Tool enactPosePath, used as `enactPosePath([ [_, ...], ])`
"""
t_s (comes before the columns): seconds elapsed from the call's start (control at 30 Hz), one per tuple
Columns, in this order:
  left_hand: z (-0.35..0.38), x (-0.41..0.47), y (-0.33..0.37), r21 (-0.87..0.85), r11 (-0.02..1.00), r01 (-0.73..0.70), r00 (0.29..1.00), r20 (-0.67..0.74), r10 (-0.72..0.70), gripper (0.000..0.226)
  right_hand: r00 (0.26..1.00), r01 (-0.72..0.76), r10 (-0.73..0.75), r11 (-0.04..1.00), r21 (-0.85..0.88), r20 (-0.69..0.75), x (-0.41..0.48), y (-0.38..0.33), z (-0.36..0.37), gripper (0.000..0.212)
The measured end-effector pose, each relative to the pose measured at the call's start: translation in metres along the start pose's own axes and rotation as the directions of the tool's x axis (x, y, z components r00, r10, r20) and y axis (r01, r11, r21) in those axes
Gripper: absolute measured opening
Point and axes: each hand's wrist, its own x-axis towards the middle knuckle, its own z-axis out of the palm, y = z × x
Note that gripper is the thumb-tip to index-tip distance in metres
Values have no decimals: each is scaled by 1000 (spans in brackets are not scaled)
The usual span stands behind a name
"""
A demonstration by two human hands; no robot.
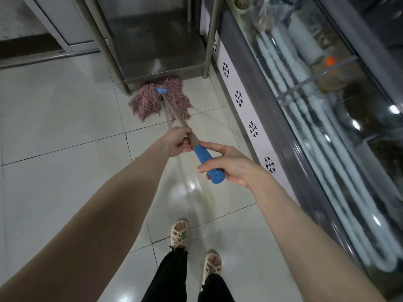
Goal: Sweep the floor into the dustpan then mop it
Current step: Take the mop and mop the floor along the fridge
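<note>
A mop with a pink string head (pixel 160 100) lies on the white tiled floor (pixel 58 127), its far strands touching the base of a steel table. Its wooden shaft (pixel 174 112) runs back toward me and ends in a blue plastic grip (pixel 207 162). My left hand (pixel 176 142) grips the shaft just above the blue grip. My right hand (pixel 229 166) holds the blue grip near its end, fingers curled round it. No broom or dustpan is in view.
A steel table (pixel 152 40) with a low shelf and legs stands straight ahead. A glass-fronted freezer case (pixel 316 118) with snowflake marks runs along the right. My two feet in sandals (pixel 180 235) stand on the wet, shiny tiles. Open floor lies to the left.
</note>
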Motion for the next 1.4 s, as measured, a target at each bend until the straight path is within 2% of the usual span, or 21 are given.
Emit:
enactPosePath([
  [0.23, 13, -7, -15, -12, 1000, 11, 1000, 16, -10, 9, 1000, -1, 1, 997, 79, 0, -16, 18, -9, 73],
  [0.53, 53, -48, -71, -52, 998, 28, 999, 38, -26, 14, 999, 19, -19, 1000, -4, 43, -86, 64, -33, 75],
  [0.83, 114, -92, -172, -48, 998, 52, 998, 39, -50, 12, 997, -16, 33, 974, -227, 68, -166, 143, -80, 82],
  [0.93, 123, -102, -190, -115, 993, 35, 999, 25, -32, 14, 991, -36, 73, 952, -303, 114, -179, 147, -83, 88],
  [1.23, 109, -67, -164, -70, 997, 29, 999, -26, -31, 12, 993, -46, 71, 968, -246, 97, -136, 133, -82, 85],
  [1.4, 86, -27, -125, -43, 999, 32, 995, -91, -36, 18, 989, -58, 82, 980, -192, 123, -80, 113, -73, 93],
])
